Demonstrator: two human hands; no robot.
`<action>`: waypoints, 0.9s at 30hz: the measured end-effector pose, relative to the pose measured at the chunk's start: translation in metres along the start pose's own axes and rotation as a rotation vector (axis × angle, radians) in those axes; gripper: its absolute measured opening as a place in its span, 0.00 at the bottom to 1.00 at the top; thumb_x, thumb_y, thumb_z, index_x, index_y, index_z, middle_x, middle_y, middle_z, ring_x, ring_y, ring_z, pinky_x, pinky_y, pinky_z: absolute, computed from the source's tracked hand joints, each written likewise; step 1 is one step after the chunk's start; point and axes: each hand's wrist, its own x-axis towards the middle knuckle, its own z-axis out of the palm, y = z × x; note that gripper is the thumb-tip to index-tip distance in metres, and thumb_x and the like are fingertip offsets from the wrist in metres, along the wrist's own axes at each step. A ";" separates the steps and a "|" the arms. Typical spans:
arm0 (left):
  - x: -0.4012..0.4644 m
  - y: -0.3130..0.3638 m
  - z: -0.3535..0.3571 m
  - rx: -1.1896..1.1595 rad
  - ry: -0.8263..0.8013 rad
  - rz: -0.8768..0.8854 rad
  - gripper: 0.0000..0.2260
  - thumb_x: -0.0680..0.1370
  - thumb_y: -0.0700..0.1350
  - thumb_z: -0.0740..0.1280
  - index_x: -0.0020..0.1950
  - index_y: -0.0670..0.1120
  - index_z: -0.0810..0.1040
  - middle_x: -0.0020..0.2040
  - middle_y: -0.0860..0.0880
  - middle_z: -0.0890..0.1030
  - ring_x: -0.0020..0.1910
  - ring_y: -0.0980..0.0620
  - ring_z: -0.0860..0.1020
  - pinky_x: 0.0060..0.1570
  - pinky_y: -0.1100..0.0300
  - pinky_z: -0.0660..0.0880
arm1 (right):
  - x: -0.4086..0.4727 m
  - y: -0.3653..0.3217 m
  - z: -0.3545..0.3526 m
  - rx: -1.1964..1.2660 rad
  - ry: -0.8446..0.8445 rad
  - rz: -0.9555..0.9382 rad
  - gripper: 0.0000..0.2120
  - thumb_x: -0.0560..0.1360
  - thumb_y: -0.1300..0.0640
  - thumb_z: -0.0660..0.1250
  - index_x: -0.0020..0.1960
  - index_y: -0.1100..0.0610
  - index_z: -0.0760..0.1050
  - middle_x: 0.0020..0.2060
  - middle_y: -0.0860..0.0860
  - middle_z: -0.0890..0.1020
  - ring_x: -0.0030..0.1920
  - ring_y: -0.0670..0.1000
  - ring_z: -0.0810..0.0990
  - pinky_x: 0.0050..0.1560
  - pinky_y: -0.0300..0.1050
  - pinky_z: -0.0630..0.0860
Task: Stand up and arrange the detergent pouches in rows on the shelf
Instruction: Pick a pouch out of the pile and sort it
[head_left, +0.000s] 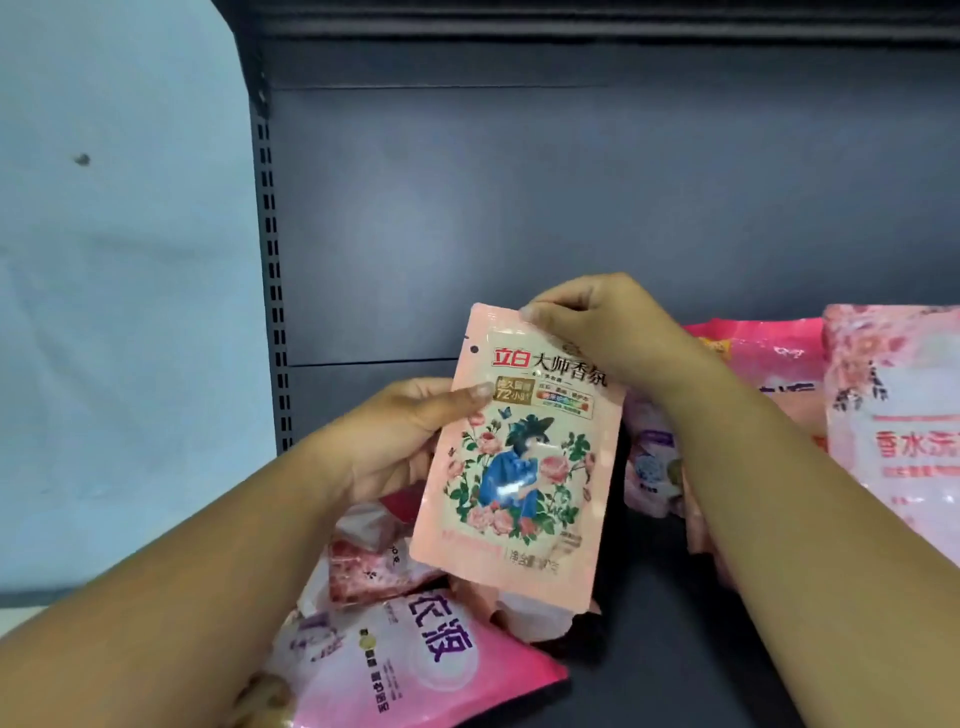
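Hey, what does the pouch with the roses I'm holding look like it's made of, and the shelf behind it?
Rose-print pouch: looks like glossy flexible plastic film; a light glare sits on the print and the bottom edge crumples. Shelf back panel: probably painted metal, dark grey and matte, with a slotted upright at its left edge.

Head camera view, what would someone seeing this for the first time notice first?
First the floral pouch at centre, held upright above the shelf: the left hand grips its left edge and the right hand pinches its top. Next, the pink pouches lying flat at lower left beneath it. Then the standing pouches at the right edge, against the dark back panel.
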 end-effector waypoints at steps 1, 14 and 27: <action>0.004 0.002 -0.001 -0.046 0.016 0.017 0.11 0.67 0.46 0.66 0.45 0.43 0.81 0.38 0.45 0.85 0.33 0.51 0.83 0.35 0.59 0.81 | 0.000 0.003 0.001 0.050 0.071 0.008 0.10 0.76 0.55 0.65 0.44 0.60 0.81 0.33 0.54 0.80 0.35 0.48 0.74 0.38 0.39 0.72; 0.103 -0.036 0.031 -0.360 0.276 0.138 0.08 0.77 0.42 0.65 0.51 0.39 0.80 0.45 0.41 0.84 0.40 0.46 0.83 0.40 0.53 0.81 | 0.002 0.121 0.045 1.296 0.269 0.522 0.09 0.77 0.64 0.60 0.48 0.58 0.79 0.37 0.55 0.85 0.35 0.53 0.84 0.41 0.49 0.79; 0.156 -0.105 0.037 0.034 0.438 -0.006 0.12 0.74 0.41 0.69 0.57 0.41 0.75 0.52 0.42 0.82 0.48 0.44 0.82 0.52 0.46 0.78 | 0.005 0.188 0.079 0.925 0.496 0.638 0.09 0.75 0.69 0.62 0.44 0.56 0.75 0.35 0.52 0.81 0.31 0.49 0.79 0.36 0.46 0.78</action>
